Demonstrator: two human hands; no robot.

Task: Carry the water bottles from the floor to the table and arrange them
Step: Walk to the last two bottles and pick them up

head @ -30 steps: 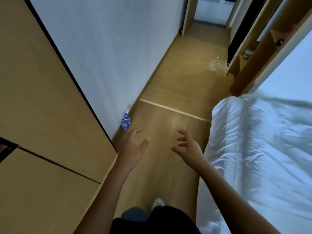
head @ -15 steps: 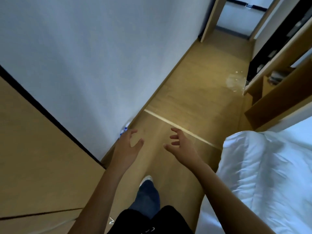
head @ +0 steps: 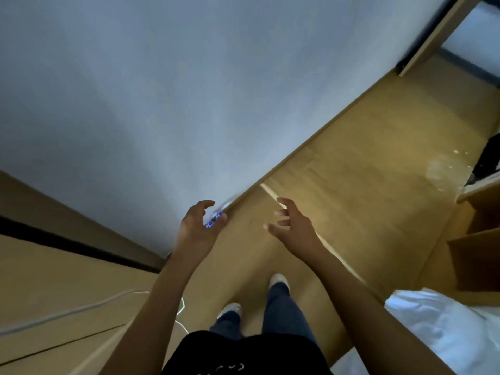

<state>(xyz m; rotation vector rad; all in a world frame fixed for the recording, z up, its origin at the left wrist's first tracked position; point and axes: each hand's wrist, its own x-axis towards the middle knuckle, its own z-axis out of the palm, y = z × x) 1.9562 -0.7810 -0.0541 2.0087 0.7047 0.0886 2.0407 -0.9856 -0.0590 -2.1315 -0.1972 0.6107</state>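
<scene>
- Looking down from head height along a narrow passage with a wooden floor (head: 351, 185) and a pale wall (head: 189, 90) on the left
- Both bare arms reach forward over the floor, level with each other
- The left hand (head: 198, 228) is spread with its fingers loosely curved and thumb apart; it grips nothing
- Through the gap between that thumb and the fingers, the blue caps of the water bottles (head: 213, 221) show; they stand on the floor right at the foot of the wall, mostly hidden behind the hand
- How many bottles are there cannot be told here, as only small blue spots are visible
- The right hand (head: 293, 226) is also spread, fingers curved and separated, palm turned toward the left; it holds nothing and hangs over bare floor, apart from the bottles
- Below, the person's legs in dark blue trousers (head: 281, 312) and two light shoes (head: 280, 280) stand on the floor
- A white cable (head: 67, 312) trails across a wooden surface at lower left
- White bedding (head: 446, 328) fills the lower right corner, beside a wooden cabinet (head: 476, 255)
</scene>
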